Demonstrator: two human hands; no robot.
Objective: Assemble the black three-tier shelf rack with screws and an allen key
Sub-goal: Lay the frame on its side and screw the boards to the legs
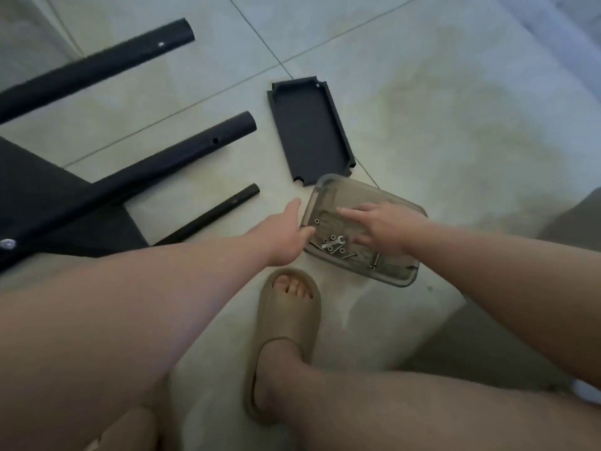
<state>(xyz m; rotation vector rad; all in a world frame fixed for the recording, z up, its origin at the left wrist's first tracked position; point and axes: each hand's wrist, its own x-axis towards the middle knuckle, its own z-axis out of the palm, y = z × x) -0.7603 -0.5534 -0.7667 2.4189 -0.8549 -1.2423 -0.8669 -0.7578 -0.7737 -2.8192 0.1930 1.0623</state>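
A smoky clear plastic tray [395, 268] lies on the tiled floor and holds several screws [374, 260], nuts and a small flat wrench [334, 242]. My left hand [287, 231] grips the tray's left rim, thumb up along the edge. My right hand [382, 224] reaches into the tray with fingers spread and straight above the hardware, holding nothing. A small black shelf [309, 131] lies face up just beyond the tray. Three black tubes [169, 164] of the partly built rack stretch across the floor on the left.
A large black shelf panel [48, 203] joined to the tubes fills the left edge, with a screw head [7, 244] on one tube. My foot in a beige slipper [289, 323] stands just in front of the tray. Pale floor tiles [455, 109] stretch to the right.
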